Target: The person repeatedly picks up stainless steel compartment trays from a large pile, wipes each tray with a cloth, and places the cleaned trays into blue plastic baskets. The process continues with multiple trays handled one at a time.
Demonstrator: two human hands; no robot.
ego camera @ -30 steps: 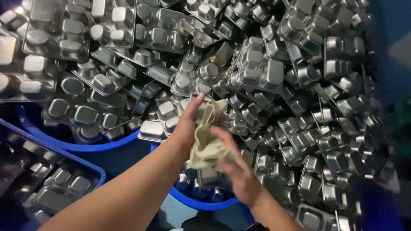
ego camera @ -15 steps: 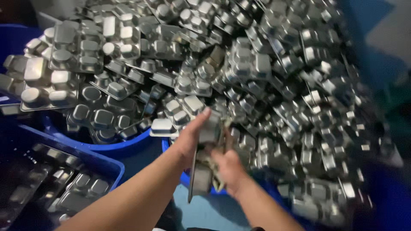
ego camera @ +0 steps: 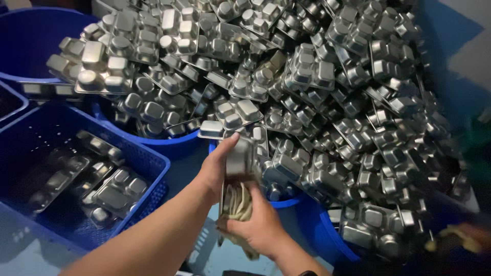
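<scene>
Left hand: a steel tray [ego camera: 239, 162] is being gripped on edge by the left hand [ego camera: 217, 171], the fingers [ego camera: 231, 143] curled over its top rim, thumb behind.
Right hand: a pale cloth [ego camera: 238, 202] is being pressed against the tray's face by the right hand [ego camera: 261, 225], its fingers closed around the bunched fabric.
Tray's place: it is being held upright between the two sets of fingers, just in front of the big heap of trays [ego camera: 307, 92], above the gap between the blue tubs.
Risk, slipping: the tray is probably wet or slick; it could be lost from the fingertips if the cloth is being pushed harder than the top grip allows.
Risk, heap: the pile just beyond the fingers is loosely stacked; a knock from the held tray's corner could set several sliding off the blue tub [ego camera: 169, 145].
Risk, edges: thin rims may be nicking the fingers during wiping.
Hidden: the tray's lower end is being covered by cloth and palm; the left thumb cannot be seen.
Cut off: the blue crate [ego camera: 153, 168] left of the fingers is being cropped at the frame edge.
Hard to make out: a yellowish blur [ego camera: 460, 237] far right is not identifiable.
</scene>
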